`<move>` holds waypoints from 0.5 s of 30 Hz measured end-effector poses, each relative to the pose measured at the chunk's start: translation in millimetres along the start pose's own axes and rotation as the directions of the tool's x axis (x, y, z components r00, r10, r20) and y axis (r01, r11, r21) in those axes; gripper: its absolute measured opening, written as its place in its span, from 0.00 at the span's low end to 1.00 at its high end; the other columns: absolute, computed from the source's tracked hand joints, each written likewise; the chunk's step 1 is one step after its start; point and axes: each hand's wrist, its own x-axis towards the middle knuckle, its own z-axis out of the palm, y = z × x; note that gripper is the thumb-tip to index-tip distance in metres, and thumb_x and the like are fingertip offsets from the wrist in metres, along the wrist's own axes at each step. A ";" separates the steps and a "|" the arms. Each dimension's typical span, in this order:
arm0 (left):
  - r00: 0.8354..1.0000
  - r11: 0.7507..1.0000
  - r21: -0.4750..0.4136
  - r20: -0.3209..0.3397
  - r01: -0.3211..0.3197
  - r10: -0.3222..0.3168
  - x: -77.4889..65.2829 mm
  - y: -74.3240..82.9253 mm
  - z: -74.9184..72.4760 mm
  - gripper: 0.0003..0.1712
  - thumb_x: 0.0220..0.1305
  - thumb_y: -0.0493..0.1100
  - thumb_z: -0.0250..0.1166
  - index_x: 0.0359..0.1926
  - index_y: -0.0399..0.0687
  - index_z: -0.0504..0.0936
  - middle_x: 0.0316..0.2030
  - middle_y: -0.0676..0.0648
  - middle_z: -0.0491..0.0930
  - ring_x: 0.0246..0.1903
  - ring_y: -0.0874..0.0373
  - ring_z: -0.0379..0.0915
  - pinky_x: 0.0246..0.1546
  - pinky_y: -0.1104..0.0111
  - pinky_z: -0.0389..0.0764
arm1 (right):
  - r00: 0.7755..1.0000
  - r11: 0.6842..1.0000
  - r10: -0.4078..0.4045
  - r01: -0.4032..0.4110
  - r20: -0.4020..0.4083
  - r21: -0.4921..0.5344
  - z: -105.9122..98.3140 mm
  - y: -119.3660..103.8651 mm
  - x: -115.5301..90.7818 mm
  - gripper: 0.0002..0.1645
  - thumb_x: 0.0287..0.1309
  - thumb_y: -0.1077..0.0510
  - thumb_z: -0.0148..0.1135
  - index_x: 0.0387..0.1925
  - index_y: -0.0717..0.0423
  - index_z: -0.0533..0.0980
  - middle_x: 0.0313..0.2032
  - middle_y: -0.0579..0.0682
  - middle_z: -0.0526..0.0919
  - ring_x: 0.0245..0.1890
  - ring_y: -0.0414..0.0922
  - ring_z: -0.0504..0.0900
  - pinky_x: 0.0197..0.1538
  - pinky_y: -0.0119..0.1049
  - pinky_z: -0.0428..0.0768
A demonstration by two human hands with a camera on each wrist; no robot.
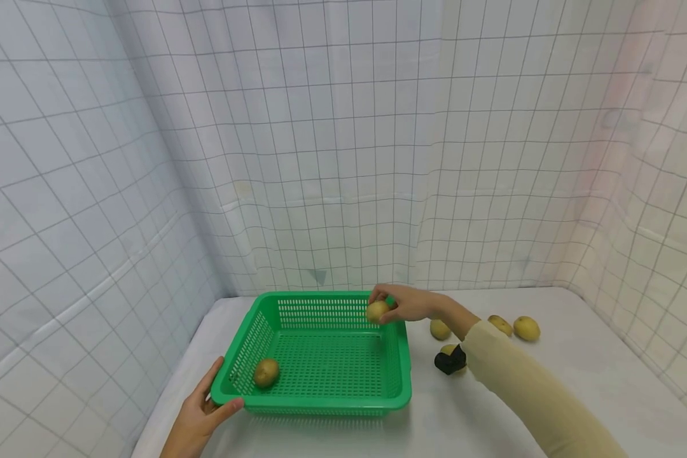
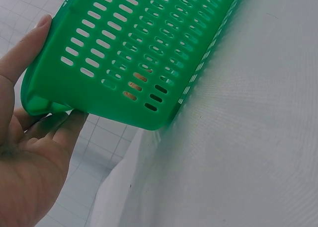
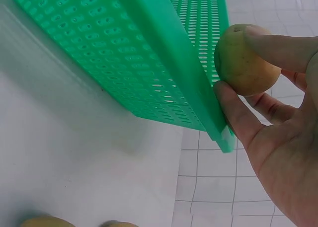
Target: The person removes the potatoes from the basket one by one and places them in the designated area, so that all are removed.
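My right hand (image 1: 412,303) holds a potato (image 1: 378,312) between thumb and fingers, over the back right corner of a green plastic basket (image 1: 320,402). In the right wrist view the held potato (image 3: 246,60) shows beside the basket's rim (image 3: 171,48). My left hand (image 1: 197,413) grips the basket's front left corner, thumb on the rim and fingers beneath it, as the left wrist view shows. One potato (image 1: 266,373) lies inside the basket at the front left.
Right of the basket, several potatoes lie on the white table (image 1: 572,381): one near its side (image 1: 439,329), two farther right, including this potato (image 1: 527,328). Another is partly hidden behind a black object (image 1: 450,361) by my right sleeve. Gridded white curtains (image 1: 343,159) surround the table.
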 end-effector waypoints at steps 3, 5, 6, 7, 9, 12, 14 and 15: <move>1.000 1.000 -0.003 0.000 -0.006 0.006 -0.2 0.8 0.1 0.54 0.73 0.41 0.68 0.84 0.52 0.40 0.81 0.38 0.36 0.57 0.79 0.65 0.53 0.70 0.80 | 1.000 1.000 0.004 -0.004 -0.004 0.014 -2.6 -0.1 -3.9 0.21 0.71 0.56 0.67 0.61 0.47 0.72 0.56 0.50 0.75 0.55 0.49 0.77 0.56 0.47 0.80; 1.000 1.000 -0.004 -0.001 -0.010 0.010 -0.5 1.1 0.5 0.54 0.73 0.41 0.68 0.84 0.52 0.40 0.81 0.37 0.36 0.57 0.79 0.65 0.53 0.70 0.80 | 1.000 1.000 0.007 -0.007 -0.004 0.026 -3.9 -0.5 -6.7 0.21 0.71 0.56 0.67 0.61 0.47 0.72 0.56 0.50 0.74 0.55 0.49 0.77 0.56 0.47 0.80; 1.000 1.000 -0.007 0.000 -0.010 0.010 -0.5 1.4 0.8 0.54 0.73 0.41 0.68 0.84 0.52 0.40 0.81 0.37 0.36 0.57 0.79 0.65 0.53 0.70 0.80 | 1.000 1.000 0.010 -0.010 -0.004 0.029 -4.2 -0.2 -7.9 0.20 0.71 0.57 0.66 0.61 0.48 0.72 0.56 0.51 0.74 0.55 0.50 0.77 0.57 0.47 0.80; 1.000 1.000 -0.009 0.000 -0.012 0.012 -0.6 1.4 1.0 0.54 0.73 0.41 0.68 0.84 0.51 0.40 0.81 0.37 0.36 0.56 0.80 0.65 0.53 0.70 0.80 | 1.000 0.999 0.012 -0.012 -0.003 0.034 -4.6 -0.1 -9.2 0.20 0.71 0.57 0.66 0.60 0.48 0.72 0.56 0.51 0.74 0.55 0.50 0.77 0.57 0.47 0.80; 1.000 1.000 -0.013 0.001 -0.013 0.013 -0.5 1.4 1.4 0.54 0.73 0.41 0.67 0.84 0.51 0.40 0.81 0.37 0.36 0.56 0.81 0.65 0.53 0.71 0.79 | 1.000 0.999 0.014 -0.013 -0.004 0.044 -5.4 0.1 -12.0 0.20 0.71 0.58 0.66 0.60 0.48 0.72 0.56 0.51 0.74 0.55 0.51 0.78 0.56 0.48 0.80; 1.000 1.000 -0.019 0.004 -0.013 0.013 -0.5 0.8 1.5 0.54 0.73 0.40 0.67 0.84 0.50 0.39 0.81 0.37 0.35 0.55 0.82 0.65 0.53 0.71 0.79 | 1.000 0.998 0.020 -0.019 -0.010 0.058 -6.9 1.5 -16.0 0.20 0.71 0.59 0.66 0.60 0.50 0.73 0.56 0.52 0.74 0.57 0.55 0.77 0.58 0.51 0.79; 1.000 1.000 -0.022 0.005 -0.012 0.012 -0.4 0.4 1.2 0.54 0.73 0.40 0.67 0.84 0.50 0.39 0.81 0.37 0.36 0.55 0.82 0.65 0.53 0.71 0.79 | 0.999 0.998 0.028 -0.026 -0.020 0.061 -8.4 2.9 -19.3 0.20 0.71 0.58 0.66 0.60 0.49 0.73 0.56 0.52 0.73 0.59 0.56 0.76 0.59 0.52 0.78; 1.000 1.000 -0.021 0.005 -0.012 0.012 -0.4 0.2 0.9 0.54 0.73 0.40 0.67 0.84 0.50 0.39 0.81 0.36 0.36 0.55 0.82 0.65 0.53 0.71 0.79 | 0.999 0.998 0.033 -0.032 -0.023 0.061 -9.2 4.0 -20.8 0.20 0.71 0.58 0.66 0.61 0.48 0.73 0.56 0.52 0.73 0.60 0.56 0.76 0.60 0.53 0.78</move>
